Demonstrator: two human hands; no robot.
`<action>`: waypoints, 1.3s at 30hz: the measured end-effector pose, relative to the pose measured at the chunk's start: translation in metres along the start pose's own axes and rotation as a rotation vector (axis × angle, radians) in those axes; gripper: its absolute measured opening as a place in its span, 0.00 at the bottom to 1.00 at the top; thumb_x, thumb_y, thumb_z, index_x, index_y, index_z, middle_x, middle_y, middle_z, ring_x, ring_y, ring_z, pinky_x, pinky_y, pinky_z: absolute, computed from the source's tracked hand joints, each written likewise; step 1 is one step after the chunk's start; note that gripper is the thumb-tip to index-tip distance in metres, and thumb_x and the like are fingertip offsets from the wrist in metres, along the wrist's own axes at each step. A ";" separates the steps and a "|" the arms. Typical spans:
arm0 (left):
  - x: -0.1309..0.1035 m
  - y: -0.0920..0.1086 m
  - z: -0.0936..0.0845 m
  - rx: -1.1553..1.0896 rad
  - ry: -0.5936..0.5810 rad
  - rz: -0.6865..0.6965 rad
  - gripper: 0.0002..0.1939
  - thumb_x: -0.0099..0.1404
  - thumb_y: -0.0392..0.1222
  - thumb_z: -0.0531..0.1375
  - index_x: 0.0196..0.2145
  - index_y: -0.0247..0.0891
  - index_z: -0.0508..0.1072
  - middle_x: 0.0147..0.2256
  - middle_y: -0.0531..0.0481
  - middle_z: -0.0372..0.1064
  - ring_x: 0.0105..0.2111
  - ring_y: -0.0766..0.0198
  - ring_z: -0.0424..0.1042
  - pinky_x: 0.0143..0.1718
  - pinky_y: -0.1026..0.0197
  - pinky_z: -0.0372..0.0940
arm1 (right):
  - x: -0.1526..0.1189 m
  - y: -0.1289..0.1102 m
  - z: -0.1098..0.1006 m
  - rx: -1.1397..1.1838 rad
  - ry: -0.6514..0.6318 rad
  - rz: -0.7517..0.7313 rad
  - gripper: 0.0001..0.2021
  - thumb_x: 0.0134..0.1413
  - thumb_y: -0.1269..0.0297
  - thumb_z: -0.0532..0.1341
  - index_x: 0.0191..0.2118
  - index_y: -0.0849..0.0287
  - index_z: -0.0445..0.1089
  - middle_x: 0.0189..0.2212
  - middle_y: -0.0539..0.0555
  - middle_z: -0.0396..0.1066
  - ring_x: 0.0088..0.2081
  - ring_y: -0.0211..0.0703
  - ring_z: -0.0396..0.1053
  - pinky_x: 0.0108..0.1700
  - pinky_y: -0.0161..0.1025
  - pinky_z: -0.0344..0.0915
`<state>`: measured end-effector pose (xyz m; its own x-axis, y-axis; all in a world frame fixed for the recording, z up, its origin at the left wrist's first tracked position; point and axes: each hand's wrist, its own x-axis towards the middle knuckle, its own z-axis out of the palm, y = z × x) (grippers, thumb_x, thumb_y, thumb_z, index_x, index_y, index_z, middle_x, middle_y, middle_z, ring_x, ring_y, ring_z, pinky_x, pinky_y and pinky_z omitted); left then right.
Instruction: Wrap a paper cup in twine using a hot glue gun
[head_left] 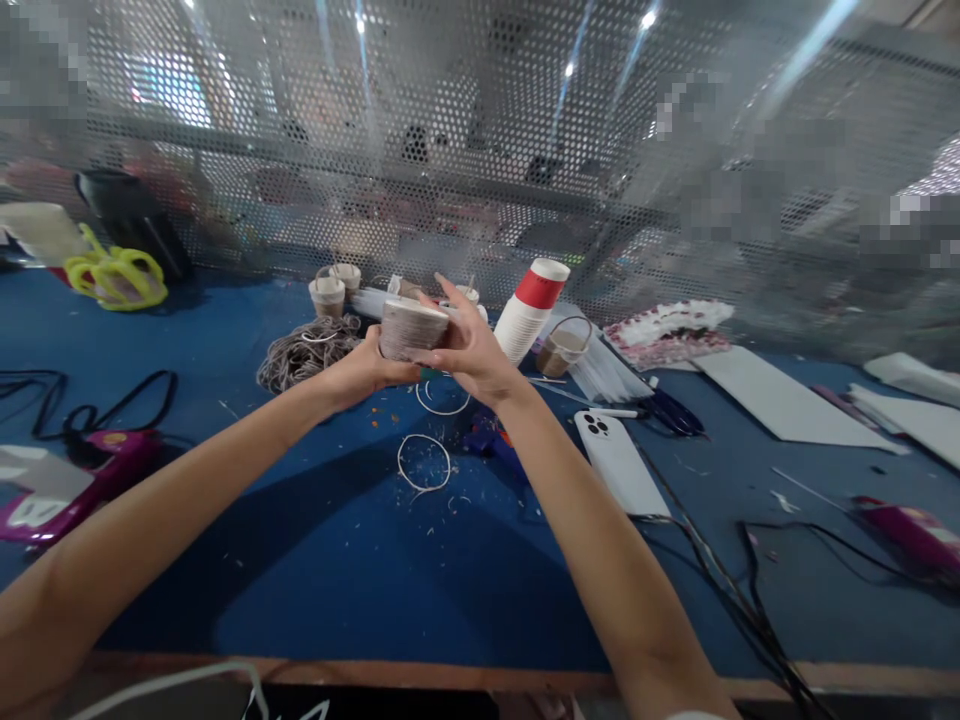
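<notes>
Above the middle of the table I hold a cup wrapped in greyish cord [411, 332], its pale end facing up. My left hand [361, 372] is closed round its left side. My right hand [480, 352] grips it from the right, thumb at the lower side and other fingers stretched up behind. Just behind my left hand lies a loose heap of grey cord [304, 355]. Beside my right hand leans a stack of white paper cups [523, 318], the end one red. Two thin white rings lie below, one being a white loop [424, 463].
A blue glue gun [495, 445] lies partly behind my right forearm. Nearby are a white phone [621, 465], a small handled basket [562, 352] and cord-wrapped cups [328, 296]. Magenta tools lie left [112, 475] and right [907, 530], with black cables. A perforated metal screen [450, 130] stands behind.
</notes>
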<state>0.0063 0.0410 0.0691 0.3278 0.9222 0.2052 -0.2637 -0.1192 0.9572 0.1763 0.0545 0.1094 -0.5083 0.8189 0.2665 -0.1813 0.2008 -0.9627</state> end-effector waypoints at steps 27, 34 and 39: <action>0.000 -0.010 -0.003 -0.099 -0.028 -0.080 0.31 0.40 0.30 0.71 0.45 0.35 0.72 0.40 0.44 0.77 0.47 0.48 0.76 0.53 0.45 0.67 | 0.003 0.012 0.008 -0.679 0.330 -0.202 0.45 0.30 0.49 0.77 0.57 0.53 0.60 0.59 0.60 0.59 0.63 0.61 0.55 0.65 0.59 0.55; 0.001 -0.012 -0.009 -0.112 -0.118 -0.144 0.28 0.40 0.30 0.69 0.42 0.37 0.74 0.34 0.49 0.78 0.40 0.54 0.77 0.49 0.51 0.69 | 0.007 0.017 -0.001 -0.529 0.266 0.025 0.42 0.26 0.53 0.78 0.53 0.54 0.67 0.54 0.59 0.68 0.61 0.61 0.61 0.62 0.61 0.61; 0.001 -0.008 -0.002 0.147 -0.006 -0.047 0.36 0.38 0.29 0.69 0.49 0.39 0.72 0.39 0.51 0.77 0.44 0.55 0.74 0.50 0.53 0.68 | 0.008 0.024 0.007 -0.294 0.132 0.064 0.32 0.25 0.51 0.77 0.40 0.57 0.71 0.39 0.55 0.76 0.46 0.54 0.73 0.52 0.53 0.70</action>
<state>0.0070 0.0434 0.0615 0.3426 0.9257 0.1603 -0.1126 -0.1289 0.9852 0.1623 0.0626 0.0892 -0.3936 0.8937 0.2156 0.1077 0.2777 -0.9546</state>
